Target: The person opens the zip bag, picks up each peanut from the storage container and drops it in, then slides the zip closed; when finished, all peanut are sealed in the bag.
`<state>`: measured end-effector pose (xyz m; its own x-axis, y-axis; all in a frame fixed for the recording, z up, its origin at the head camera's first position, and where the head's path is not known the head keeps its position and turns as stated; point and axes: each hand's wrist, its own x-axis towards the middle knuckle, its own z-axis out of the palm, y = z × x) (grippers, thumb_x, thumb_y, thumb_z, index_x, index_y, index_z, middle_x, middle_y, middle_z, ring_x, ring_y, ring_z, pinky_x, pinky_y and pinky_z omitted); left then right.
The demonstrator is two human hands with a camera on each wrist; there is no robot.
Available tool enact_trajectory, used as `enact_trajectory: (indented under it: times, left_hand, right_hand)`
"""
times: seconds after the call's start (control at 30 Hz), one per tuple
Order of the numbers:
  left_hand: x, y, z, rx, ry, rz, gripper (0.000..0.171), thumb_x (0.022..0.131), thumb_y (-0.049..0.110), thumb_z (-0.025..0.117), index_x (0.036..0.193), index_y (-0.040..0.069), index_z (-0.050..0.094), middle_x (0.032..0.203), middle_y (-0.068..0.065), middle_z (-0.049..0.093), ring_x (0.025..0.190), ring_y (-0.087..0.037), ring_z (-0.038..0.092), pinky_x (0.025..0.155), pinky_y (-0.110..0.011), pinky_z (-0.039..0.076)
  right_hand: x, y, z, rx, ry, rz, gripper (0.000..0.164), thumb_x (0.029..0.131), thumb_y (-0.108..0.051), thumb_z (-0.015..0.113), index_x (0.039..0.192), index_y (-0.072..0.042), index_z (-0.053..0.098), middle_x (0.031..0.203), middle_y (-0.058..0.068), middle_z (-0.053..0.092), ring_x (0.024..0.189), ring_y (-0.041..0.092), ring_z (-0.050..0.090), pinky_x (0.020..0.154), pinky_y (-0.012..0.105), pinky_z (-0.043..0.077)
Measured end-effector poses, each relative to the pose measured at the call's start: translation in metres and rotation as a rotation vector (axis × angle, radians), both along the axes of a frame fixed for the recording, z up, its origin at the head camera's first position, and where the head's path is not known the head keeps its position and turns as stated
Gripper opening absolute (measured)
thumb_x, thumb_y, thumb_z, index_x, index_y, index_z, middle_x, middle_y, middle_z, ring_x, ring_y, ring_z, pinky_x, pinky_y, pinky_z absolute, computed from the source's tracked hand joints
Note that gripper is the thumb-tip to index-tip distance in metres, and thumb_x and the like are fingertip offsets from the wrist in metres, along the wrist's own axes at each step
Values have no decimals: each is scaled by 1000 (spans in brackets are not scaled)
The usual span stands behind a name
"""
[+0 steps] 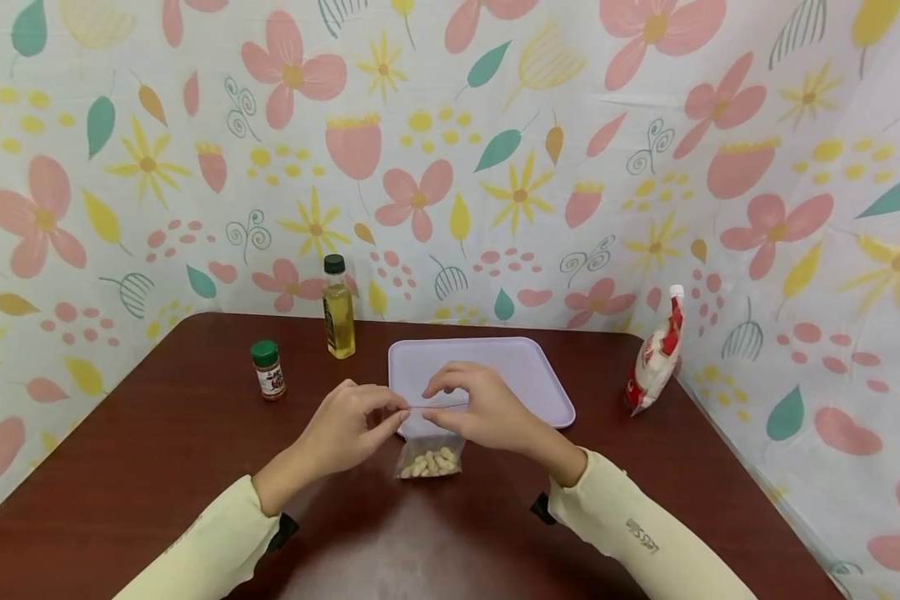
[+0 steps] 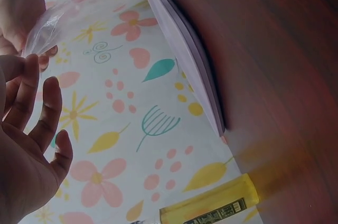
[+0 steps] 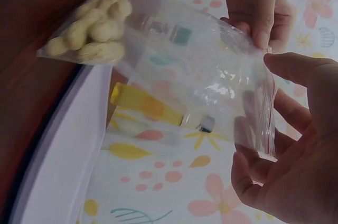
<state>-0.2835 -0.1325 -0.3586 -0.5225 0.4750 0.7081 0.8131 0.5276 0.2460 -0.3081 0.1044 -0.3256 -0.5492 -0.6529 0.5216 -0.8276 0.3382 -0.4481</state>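
A clear zip bag (image 3: 216,86) with several peanuts in shell (image 3: 100,28) at its bottom hangs upright between the hands. My left hand (image 1: 351,421) pinches the left end of its top edge between thumb and fingertips. At the opposite end is my right hand (image 1: 487,408), thumb and forefinger spread apart with the seal line running between them. In the right wrist view, one right fingertip meets the seal close to the left thumb, while other fingers curve loosely behind the plastic. The left wrist view shows the left hand's remaining fingers loosely bent.
Behind the bag lies a pale purple tray (image 1: 495,350) on the dark wooden table (image 1: 157,442). To its left stand an oil bottle (image 1: 339,312) and a green-capped jar (image 1: 268,371). A red-and-white pouch (image 1: 654,358) stands at the right edge, before a floral curtain.
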Motion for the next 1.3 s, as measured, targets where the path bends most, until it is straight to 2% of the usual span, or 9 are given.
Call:
enact_trajectory:
  times: [0.17, 0.33, 0.47, 0.6, 0.77, 0.93, 1.13, 1.3]
  left_hand:
    - [4, 1, 0, 4, -19, 5, 4, 89, 16, 74, 92, 16, 75, 76, 14, 67, 63, -2, 55, 62, -26, 35]
    - [3, 3, 1, 5, -25, -3, 4, 89, 14, 73, 92, 17, 74, 74, 17, 64, 64, 3, 52, 62, -26, 35]
    - [-1, 5, 2, 15, -17, -6, 5, 88, 13, 74, 90, 18, 74, 73, 17, 63, 63, 2, 53, 61, -27, 36]
    - [-2, 7, 1, 19, -15, -8, 5, 87, 15, 74, 87, 19, 73, 70, 18, 61, 61, 3, 52, 61, -27, 36]
    - [1, 9, 0, 7, -13, 8, 5, 87, 15, 74, 87, 20, 73, 70, 17, 63, 59, 3, 52, 61, -26, 36]
    - [3, 8, -2, -7, 1, 27, 4, 88, 15, 73, 86, 19, 72, 73, 16, 65, 60, 2, 51, 61, -26, 36]
    - [3, 9, -2, -5, 36, 18, 5, 86, 14, 73, 85, 19, 71, 69, 16, 61, 59, 3, 49, 61, -26, 35]
    - [0, 13, 0, -13, 90, 38, 5, 85, 15, 73, 82, 19, 70, 68, 15, 61, 58, 0, 52, 63, -28, 33]
  right_hand:
    - [2, -8, 5, 65, -15, 23, 5, 86, -16, 77, 86, -17, 72, 88, -12, 66, 88, 5, 62, 79, 35, 52]
    - [3, -9, 7, 112, -31, 36, 4, 90, -15, 72, 87, -12, 73, 88, -10, 66, 86, 6, 62, 80, 33, 52]
    - [1, -8, 7, 109, -48, 33, 6, 91, -15, 70, 89, -10, 72, 88, -9, 67, 87, 8, 61, 82, 35, 52]
    - [1, -9, 4, 95, -76, 45, 4, 92, -14, 69, 91, -12, 72, 89, -9, 67, 87, 6, 61, 83, 33, 51]
    - [3, -10, 2, 95, -95, 66, 4, 93, -13, 69, 92, -14, 72, 90, -9, 68, 87, 5, 61, 83, 31, 51]
    - [5, -12, 1, 98, -76, 67, 4, 93, -12, 69, 90, -13, 70, 89, -8, 66, 87, 5, 61, 83, 33, 52]
    - [7, -13, 0, 121, -54, 37, 5, 93, -12, 69, 89, -14, 68, 89, -9, 64, 90, 7, 61, 84, 35, 52]
    - [9, -9, 2, 155, -41, -28, 5, 94, -17, 69, 89, -16, 68, 88, -11, 63, 90, 8, 60, 85, 34, 51]
